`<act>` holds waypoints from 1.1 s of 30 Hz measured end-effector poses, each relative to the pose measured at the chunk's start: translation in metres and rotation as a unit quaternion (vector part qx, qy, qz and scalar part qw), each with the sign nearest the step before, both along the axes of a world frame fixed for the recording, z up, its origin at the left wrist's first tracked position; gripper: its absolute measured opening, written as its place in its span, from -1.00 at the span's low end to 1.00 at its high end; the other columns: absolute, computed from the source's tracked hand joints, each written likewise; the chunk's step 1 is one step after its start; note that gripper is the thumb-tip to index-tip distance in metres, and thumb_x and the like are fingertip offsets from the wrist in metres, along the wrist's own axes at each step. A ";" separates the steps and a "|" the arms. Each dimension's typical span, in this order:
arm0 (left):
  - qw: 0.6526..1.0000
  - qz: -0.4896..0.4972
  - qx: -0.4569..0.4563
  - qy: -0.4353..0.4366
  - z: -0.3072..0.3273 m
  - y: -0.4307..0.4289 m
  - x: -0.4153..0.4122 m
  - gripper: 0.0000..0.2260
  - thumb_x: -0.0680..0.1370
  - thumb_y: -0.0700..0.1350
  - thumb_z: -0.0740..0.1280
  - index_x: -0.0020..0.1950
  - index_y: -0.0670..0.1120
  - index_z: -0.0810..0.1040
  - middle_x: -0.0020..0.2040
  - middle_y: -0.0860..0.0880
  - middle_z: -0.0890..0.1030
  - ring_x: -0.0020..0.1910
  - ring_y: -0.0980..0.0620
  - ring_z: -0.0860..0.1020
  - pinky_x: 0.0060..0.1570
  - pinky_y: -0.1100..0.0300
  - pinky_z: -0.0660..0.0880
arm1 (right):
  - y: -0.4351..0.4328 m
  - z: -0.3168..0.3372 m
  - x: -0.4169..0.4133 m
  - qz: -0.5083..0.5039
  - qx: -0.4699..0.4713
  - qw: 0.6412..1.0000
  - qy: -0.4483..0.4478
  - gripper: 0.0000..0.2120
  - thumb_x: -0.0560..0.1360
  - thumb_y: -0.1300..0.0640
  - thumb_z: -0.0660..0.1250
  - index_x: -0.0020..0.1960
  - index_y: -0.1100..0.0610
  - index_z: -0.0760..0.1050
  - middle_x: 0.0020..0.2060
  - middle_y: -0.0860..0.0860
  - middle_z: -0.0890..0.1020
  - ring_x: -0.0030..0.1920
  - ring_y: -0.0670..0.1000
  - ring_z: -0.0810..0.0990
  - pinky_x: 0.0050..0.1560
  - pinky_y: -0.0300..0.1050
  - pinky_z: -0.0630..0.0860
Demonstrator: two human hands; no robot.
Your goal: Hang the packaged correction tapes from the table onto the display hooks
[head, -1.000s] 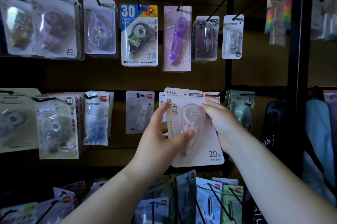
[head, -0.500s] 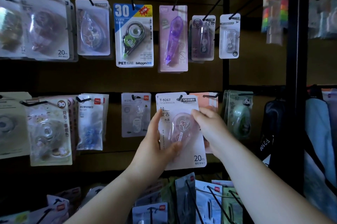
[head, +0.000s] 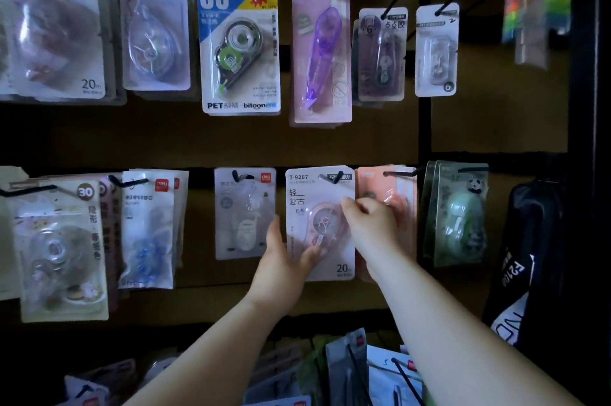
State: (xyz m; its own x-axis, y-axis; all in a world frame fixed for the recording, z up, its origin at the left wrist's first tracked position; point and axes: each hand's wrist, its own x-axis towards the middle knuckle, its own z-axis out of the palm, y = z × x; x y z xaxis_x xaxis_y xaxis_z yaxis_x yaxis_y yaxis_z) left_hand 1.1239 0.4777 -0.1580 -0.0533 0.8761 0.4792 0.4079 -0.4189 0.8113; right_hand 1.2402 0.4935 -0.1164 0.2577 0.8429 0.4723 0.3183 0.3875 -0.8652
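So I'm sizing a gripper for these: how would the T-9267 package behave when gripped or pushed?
Probably light and stiff: the T-9267 package looks flat, held at its edges by the left hand and right hand. Its glossy blister may be slippery. On the hook it would likely swing.

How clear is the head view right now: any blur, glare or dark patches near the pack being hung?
Head view: dim overall, nearly black low down; the T-9267 pack, held by the left hand and right hand, is fairly sharp with legible print; the 20m pack at far left is smeared.
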 end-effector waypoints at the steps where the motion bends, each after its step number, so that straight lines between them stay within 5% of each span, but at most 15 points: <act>1: 1.000 0.001 -0.006 -0.004 -0.001 0.001 0.001 -0.39 0.53 -0.07 0.27 0.49 -0.06 0.03 0.37 -0.13 0.40 0.31 -0.07 0.43 0.16 0.20 0.35 | 0.003 -0.002 -0.001 0.003 0.004 1.000 0.001 -0.77 0.55 0.05 0.16 -0.12 0.16 0.51 -0.21 0.14 0.56 -0.15 0.11 0.52 -0.12 -0.06 0.42; 5: 0.995 -0.027 -0.061 -0.081 -0.007 0.001 0.002 -0.34 0.54 -0.06 0.26 0.52 -0.10 -0.04 0.42 -0.10 0.36 0.37 -0.06 0.38 0.29 0.13 0.34 | 0.008 -0.019 0.004 0.012 -0.005 1.000 -0.014 -0.81 0.55 0.10 0.16 -0.15 0.13 0.48 -0.29 0.09 0.54 -0.17 0.11 0.52 -0.21 -0.11 0.37; 8: 0.991 -0.018 -0.088 -0.102 -0.019 -0.003 -0.003 -0.33 0.52 -0.03 0.28 0.52 -0.10 0.00 0.38 -0.11 0.43 0.31 -0.08 0.45 0.31 -0.01 0.40 | 0.005 -0.042 0.011 0.027 -0.054 0.998 -0.018 -0.91 0.53 0.13 0.20 -0.08 0.11 0.46 -0.27 0.07 0.56 -0.14 0.13 0.56 -0.08 0.00 0.50; 10: 0.989 -0.001 -0.109 -0.095 -0.029 -0.012 -0.008 -0.37 0.52 -0.03 0.29 0.50 -0.07 0.06 0.22 -0.08 0.53 0.18 -0.06 0.53 0.20 0.01 0.49 | -0.003 -0.058 0.016 0.046 -0.087 0.995 0.007 -0.91 0.54 0.19 0.19 -0.13 0.15 0.44 -0.34 0.04 0.51 -0.30 0.05 0.51 -0.17 -0.05 0.50; 14: 0.991 -0.001 -0.122 -0.057 -0.054 -0.045 -0.020 -0.57 0.54 -0.05 0.27 0.40 -0.04 0.29 -0.18 0.11 0.54 -0.19 0.17 0.56 -0.24 0.36 0.50 | -0.028 -0.090 0.024 0.072 -0.146 0.986 0.013 -0.85 0.55 0.25 0.16 -0.18 0.16 0.42 -0.35 0.03 0.50 -0.41 -0.04 0.43 -0.39 -0.26 0.40; 18: 0.984 -0.061 -0.159 -0.052 -0.093 -0.093 -0.033 -0.88 0.55 -0.13 0.24 0.07 0.00 0.47 -0.23 0.09 0.57 -0.32 0.21 0.55 -0.31 0.43 0.49 | -0.052 -0.127 0.027 0.087 -0.193 0.977 -0.031 -0.81 0.56 0.24 0.16 -0.21 0.16 0.45 -0.40 0.02 0.50 -0.53 -0.10 0.43 -0.57 -0.35 0.35; 21: 0.974 -0.105 -0.200 -0.014 -0.132 -0.128 -0.043 -0.87 0.55 -0.18 0.25 -0.11 0.06 0.47 -0.29 0.06 0.56 -0.43 0.31 0.54 -0.36 0.47 0.47 | -0.074 -0.155 0.027 0.099 -0.211 0.972 -0.032 -0.76 0.55 0.29 0.16 -0.28 0.18 0.44 -0.46 0.03 0.48 -0.74 -0.17 0.28 -0.69 -0.39 0.20; 27: 0.956 -0.045 -0.273 0.096 -0.226 -0.149 -0.071 -0.77 0.52 -0.17 0.31 -0.25 0.14 0.46 -0.35 0.13 0.54 -0.45 0.34 0.52 -0.35 0.52 0.41 | -0.100 -0.189 0.029 0.049 -0.152 0.987 0.024 -0.70 0.53 0.27 0.20 -0.36 0.08 0.44 -0.56 0.00 0.42 -0.71 -0.18 0.28 -0.65 -0.44 0.19; 33: 0.918 0.024 -0.394 0.047 -0.313 -0.144 -0.085 -0.90 0.53 -0.19 0.27 -0.13 -0.03 0.54 -0.31 0.06 0.54 -0.34 0.13 0.49 -0.28 0.33 0.43 | -0.113 -0.233 0.025 0.111 -0.179 0.977 -0.018 -0.72 0.54 0.34 0.16 -0.29 0.10 0.43 -0.48 0.09 0.42 -0.71 -0.17 0.27 -0.67 -0.40 0.20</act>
State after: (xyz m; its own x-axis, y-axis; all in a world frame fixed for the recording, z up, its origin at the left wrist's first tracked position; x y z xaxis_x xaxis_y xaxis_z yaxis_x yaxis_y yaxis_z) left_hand 1.0389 0.3332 -0.4714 -0.0928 0.9502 -0.2976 0.4937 0.3035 0.8150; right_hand 1.2654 0.3803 -0.3494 0.0378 0.9890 0.1427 0.2942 0.1255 -0.9475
